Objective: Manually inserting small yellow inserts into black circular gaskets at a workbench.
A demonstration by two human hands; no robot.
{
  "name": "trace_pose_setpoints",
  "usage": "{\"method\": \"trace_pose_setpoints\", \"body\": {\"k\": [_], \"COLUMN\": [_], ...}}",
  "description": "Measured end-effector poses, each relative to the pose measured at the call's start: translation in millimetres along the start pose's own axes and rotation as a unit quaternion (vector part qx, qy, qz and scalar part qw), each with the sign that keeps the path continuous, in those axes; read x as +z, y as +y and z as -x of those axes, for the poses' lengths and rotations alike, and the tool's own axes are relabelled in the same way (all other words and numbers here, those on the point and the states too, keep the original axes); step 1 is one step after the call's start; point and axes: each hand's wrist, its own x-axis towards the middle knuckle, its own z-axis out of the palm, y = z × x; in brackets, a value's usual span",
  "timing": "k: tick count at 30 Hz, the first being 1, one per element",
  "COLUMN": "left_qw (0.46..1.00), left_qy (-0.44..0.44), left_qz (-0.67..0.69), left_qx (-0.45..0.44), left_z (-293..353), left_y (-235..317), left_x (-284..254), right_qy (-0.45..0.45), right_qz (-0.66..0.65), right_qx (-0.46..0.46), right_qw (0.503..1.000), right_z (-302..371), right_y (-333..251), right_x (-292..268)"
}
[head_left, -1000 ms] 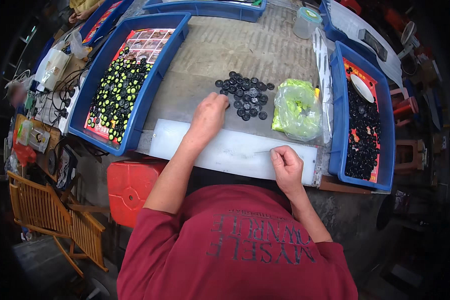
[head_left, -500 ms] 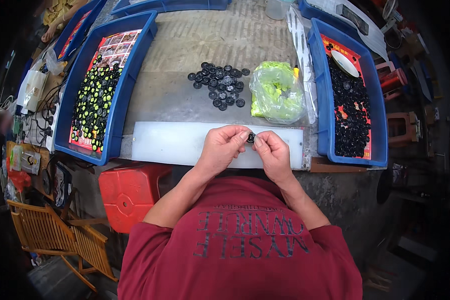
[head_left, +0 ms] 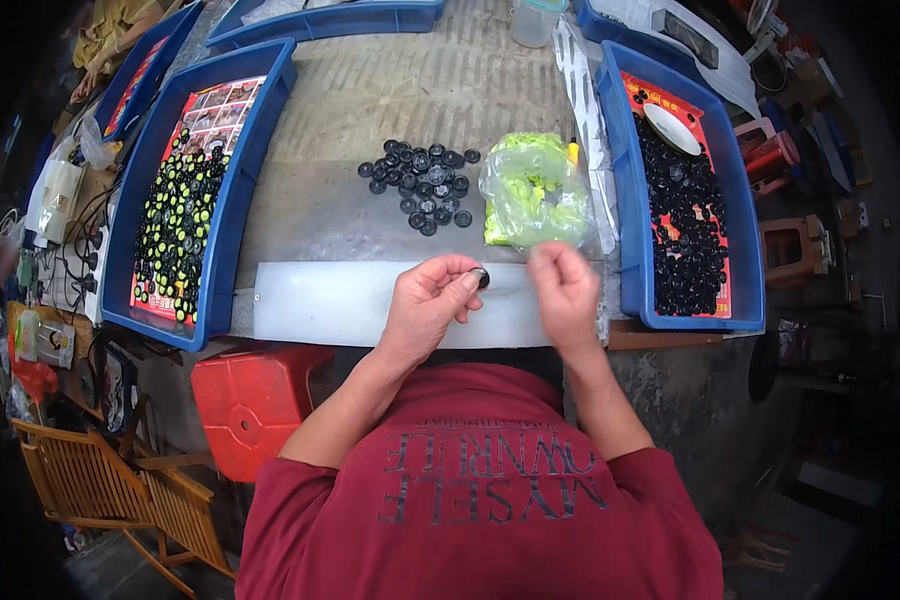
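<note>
Small round black plastic discs (head_left: 437, 174) look semi-glossy; long white plastic board (head_left: 320, 303), smooth, matt; clear plastic bag (head_left: 562, 212), crinkled, glossy.

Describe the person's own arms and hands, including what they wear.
The left hand and right hand wear no gloves, and no watch or bracelet shows. Both forearms are uncovered below the short, dark red sleeves of a shirt with dark lettering. Motion blur hides finer detail on the right hand.

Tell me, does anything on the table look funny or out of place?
Maybe the white dish: it lies inside the right-hand blue tray, a lone dish among small black discs. Nothing else stands out.
</note>
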Motion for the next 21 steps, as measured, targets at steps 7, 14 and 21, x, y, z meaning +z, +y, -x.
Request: {"method": "trace_pose_setpoints", "body": {"k": [7, 14, 21], "left_qw": [0.999, 0.999, 0.999], "left_qy": [-0.039, -0.026, -0.036], "left_qz": [-0.017, -0.028, -0.031], "left_qx": [-0.007, 0.001, -0.006], "left_z": [-2, -1, 0], "left_y": [-3, -1, -2], "left_x": [1, -4, -1], "right_qy": [0.016, -0.101, -0.129], "right_qz": [0.245, 0.399, 0.416], "right_qx": [-0.122, -0.062, -0.051], "right_qw": [0.962, 0.909, 0.899], "right_z": [-72, -82, -85], "right_y": [16, 37, 34], "right_x": [-21, -6, -4]}}
